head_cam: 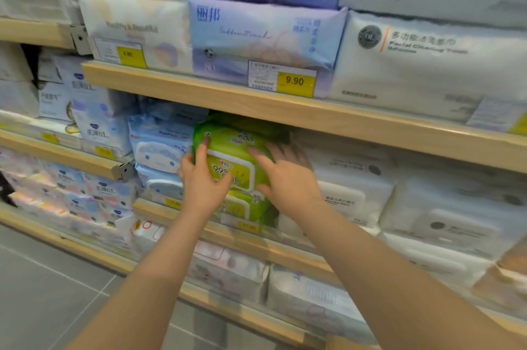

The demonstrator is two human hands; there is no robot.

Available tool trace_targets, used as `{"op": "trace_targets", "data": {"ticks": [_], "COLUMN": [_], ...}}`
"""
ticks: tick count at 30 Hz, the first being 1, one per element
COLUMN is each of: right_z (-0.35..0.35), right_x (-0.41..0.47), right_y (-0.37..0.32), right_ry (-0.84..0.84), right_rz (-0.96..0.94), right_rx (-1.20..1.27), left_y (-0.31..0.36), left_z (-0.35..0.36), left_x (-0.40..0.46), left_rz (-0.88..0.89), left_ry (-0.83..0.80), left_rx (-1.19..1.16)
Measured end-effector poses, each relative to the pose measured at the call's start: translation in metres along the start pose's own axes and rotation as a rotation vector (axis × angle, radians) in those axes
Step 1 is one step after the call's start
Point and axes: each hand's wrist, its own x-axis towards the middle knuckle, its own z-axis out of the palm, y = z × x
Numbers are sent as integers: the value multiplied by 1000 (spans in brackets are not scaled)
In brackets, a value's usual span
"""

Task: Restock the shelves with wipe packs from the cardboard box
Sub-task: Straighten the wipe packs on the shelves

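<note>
One white-lidded green wipe pack (233, 144), left grip (204, 178) clasping it, right grip (288, 175) spread flat

Yellow price tags (295, 81), grey tiled floor (42, 292) lower left

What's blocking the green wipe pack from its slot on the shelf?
Nothing visible. Left hand grips, right hand presses the green wipe pack, which sits atop a lower green pack, between blue packs and white packs.
</note>
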Motion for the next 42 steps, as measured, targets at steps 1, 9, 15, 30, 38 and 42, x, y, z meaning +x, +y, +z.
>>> {"op": "trace_targets", "data": {"ticks": [1, 9, 15, 30, 38, 42], "right_z": [-7, -26, -8, -64, -142, -187], "right_x": [-7, -79, -72, -81, -164, -226], "right_y": [3, 66, 75, 79, 94, 115], "right_ry": [0, -25, 141, -374, -446, -432], "right_rz": [0, 222, 191, 245, 318, 427], "right_rx": [-3, -240, -289, 18, 22, 64], "left_y": [7, 48, 50, 93, 148, 171], "left_z": [0, 29, 42, 2, -18, -1], "left_x": [-5, -9, -10, -26, -100, -154], "left_rz": [59, 467, 431, 367, 508, 564], "left_ry": [41, -157, -61, -361, -404, -433], "left_rx": [84, 750, 801, 714, 633, 474]}}
